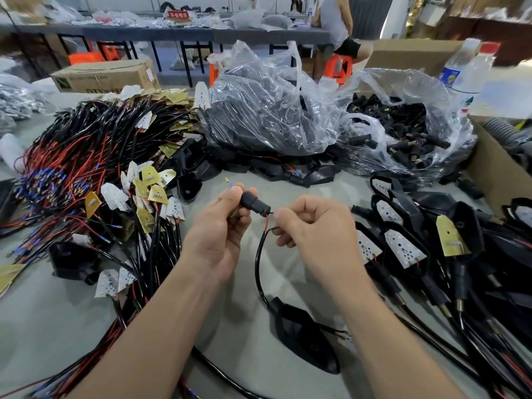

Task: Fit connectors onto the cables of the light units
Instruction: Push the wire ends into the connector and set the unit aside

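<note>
Connector (254, 203) is mid-frame, held above the table (51, 318), pinched between the thumb and curled fingers of left hand (221, 228). Wider end is inside the grip, narrow end points at right hand (313, 226). Blue-sleeved wire tip (229, 182) with a brass terminal pokes out past the left thumb. Red wire (267, 219) enters the connector's narrow end, in the gap between the two hands.

Right hand pinches the cable (258, 266) where the black sheath ends, fingers curled tight. It's just beside the connector; can't tell if it touches. Cable loops down from that pinch to light unit (305, 338), a black housing lying on the table between the forearms, nearer the right one.

Left side: pile of wired LED boards (100, 168) with red and black leads. Right side: pile of units (431, 254) with black plugs on their cables. Behind: open bag of connectors (403, 131), bag of black housings (264, 110), cardboard box (106, 76), water bottle (466, 70).
</note>
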`<state>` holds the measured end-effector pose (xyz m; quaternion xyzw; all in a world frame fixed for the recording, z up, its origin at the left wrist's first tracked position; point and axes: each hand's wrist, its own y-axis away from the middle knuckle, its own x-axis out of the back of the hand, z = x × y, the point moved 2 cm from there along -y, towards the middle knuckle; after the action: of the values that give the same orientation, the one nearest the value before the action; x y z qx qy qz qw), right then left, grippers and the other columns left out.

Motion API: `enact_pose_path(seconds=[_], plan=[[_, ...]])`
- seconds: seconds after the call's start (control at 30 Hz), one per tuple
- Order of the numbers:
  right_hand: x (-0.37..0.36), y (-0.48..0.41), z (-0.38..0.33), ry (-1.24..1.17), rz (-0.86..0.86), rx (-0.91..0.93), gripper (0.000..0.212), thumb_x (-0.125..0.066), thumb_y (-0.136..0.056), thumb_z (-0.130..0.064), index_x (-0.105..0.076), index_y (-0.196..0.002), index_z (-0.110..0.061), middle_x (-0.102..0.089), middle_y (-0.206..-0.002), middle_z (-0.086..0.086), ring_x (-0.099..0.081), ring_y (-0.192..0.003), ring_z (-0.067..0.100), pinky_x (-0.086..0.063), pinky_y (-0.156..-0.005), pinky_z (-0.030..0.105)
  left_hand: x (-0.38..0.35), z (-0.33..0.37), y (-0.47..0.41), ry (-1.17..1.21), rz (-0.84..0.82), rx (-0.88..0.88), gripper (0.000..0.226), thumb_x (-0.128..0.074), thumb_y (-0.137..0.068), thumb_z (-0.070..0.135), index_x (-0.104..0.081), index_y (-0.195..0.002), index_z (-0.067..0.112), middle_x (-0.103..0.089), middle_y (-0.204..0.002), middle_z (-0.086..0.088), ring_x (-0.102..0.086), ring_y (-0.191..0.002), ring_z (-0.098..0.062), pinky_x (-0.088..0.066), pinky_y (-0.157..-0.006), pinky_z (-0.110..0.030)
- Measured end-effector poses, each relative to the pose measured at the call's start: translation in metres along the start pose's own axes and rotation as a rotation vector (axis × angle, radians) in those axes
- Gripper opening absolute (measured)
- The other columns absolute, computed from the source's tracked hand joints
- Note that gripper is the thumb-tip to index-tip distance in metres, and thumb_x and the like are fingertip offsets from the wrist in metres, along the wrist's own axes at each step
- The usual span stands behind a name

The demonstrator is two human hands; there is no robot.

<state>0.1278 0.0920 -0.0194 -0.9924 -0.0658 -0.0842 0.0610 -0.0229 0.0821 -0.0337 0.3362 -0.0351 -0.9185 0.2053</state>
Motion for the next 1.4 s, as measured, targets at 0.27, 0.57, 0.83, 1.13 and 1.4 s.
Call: enact_pose_path(seconds=[0.27, 0.57, 0.83, 1.13, 1.4], plan=[[-0.005, 0.003, 0.001, -0.151, -0.121, -0.117, 0.024, -0.065, -0.095, -0.016, -0.07, -0.073, -0.01, -0.074, -0.07, 0.01, -0.068, -0.056, 0.02, -0.052, -0.057, 0.03, 0.002, 0.002, 0.0, -0.029, -0.021, 0.069, 0.033, -0.062, -0.099, 0.014, -0.078, -0.07, 0.01, -0.075, -0.08, -0.005, -0.054, -0.048, -0.004, -0.049, -0.049, -0.011], [-0.012, 0.01, -0.002, -0.039, -0.015, -0.059, 0.022, -0.073, -0.082, -0.018, -0.068, -0.061, -0.015, -0.071, -0.061, 0.001, -0.066, -0.053, 0.017, -0.051, -0.057, 0.03, -0.003, -0.003, 0.003, 0.035, -0.02, 0.033, 0.028, -0.06, -0.099, 0.012, -0.069, -0.073, 0.01, -0.072, -0.076, -0.003, -0.047, -0.045, -0.003, -0.044, -0.045, -0.011], [-0.012, 0.007, -0.001, -0.226, -0.059, -0.143, 0.025, -0.066, -0.092, -0.014, -0.07, -0.067, -0.015, -0.072, -0.065, 0.003, -0.066, -0.053, 0.017, -0.05, -0.057, 0.027, 0.0, 0.004, 0.002, 0.031, -0.025, -0.024, 0.022, -0.06, -0.1, 0.01, -0.071, -0.08, 0.01, -0.075, -0.083, -0.006, -0.051, -0.05, -0.004, -0.049, -0.052, -0.014], [-0.013, 0.008, 0.0, -0.238, -0.031, -0.125, 0.012, -0.066, -0.085, -0.002, -0.069, -0.077, -0.011, -0.072, -0.063, 0.007, -0.062, -0.049, 0.019, -0.048, -0.052, 0.027, 0.0, 0.004, 0.003, 0.026, -0.057, -0.065, 0.033, -0.058, -0.1, 0.01, -0.075, -0.072, 0.015, -0.074, -0.082, -0.004, -0.049, -0.05, -0.004, -0.047, -0.052, -0.013], [-0.005, 0.004, 0.001, -0.183, 0.131, 0.014, 0.018, -0.069, -0.08, -0.007, -0.06, -0.085, -0.022, -0.071, -0.062, 0.009, -0.052, -0.05, 0.022, -0.044, -0.055, 0.034, 0.002, 0.007, 0.005, -0.145, -0.114, -0.073, 0.022, -0.059, -0.098, 0.014, -0.076, -0.085, 0.019, -0.077, -0.088, 0.0, -0.059, -0.059, -0.005, -0.053, -0.059, -0.015]])
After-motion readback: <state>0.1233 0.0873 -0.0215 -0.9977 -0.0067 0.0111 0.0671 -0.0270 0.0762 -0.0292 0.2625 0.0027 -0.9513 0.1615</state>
